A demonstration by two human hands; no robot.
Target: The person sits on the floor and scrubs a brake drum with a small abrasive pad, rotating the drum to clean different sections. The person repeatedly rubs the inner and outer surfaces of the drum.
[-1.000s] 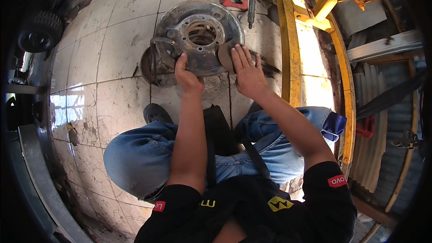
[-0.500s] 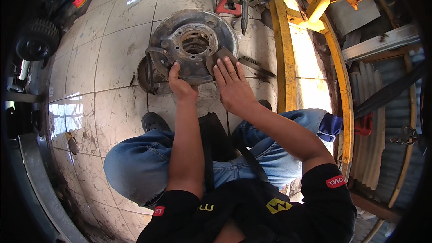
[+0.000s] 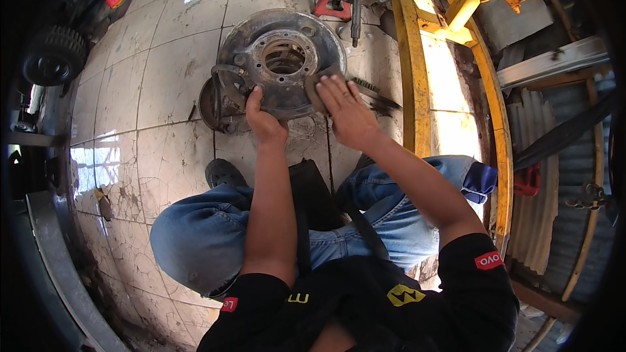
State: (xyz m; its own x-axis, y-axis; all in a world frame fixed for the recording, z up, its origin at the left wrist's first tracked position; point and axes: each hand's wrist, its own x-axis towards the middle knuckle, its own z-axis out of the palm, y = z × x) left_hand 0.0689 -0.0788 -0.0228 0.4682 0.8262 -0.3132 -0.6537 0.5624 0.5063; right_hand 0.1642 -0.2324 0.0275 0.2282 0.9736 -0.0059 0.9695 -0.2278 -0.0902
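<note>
A round, dark metal brake backing plate [image 3: 290, 93] with a large central hole and a ring of bolt holes is in front of me, its paint worn. My left hand [image 3: 266, 119] grips its near edge, thumb on top and the other fingers hidden underneath. Under my right hand [image 3: 350, 112] is a brown piece of sandpaper [image 3: 314, 93], pressed against the plate's near right rim with the fingers laid flat over it. A curved metal bracket or hose [image 3: 218, 85] runs along the plate's left side.
Beneath the plate's left edge a rusty round part [image 3: 207, 105] shows. A wire brush [image 3: 375, 96] lies right of my right hand. Beyond stands a hub with a shaft [image 3: 356, 16], near a red stand [image 3: 329, 5]. A yellow steel frame [image 3: 412, 78] borders the right; a tyre [image 3: 55, 58] sits far left.
My right hand has slid the sandpaper slightly rightward and up along the plate's rim. The plate has shifted a little; my left hand keeps its grip.
</note>
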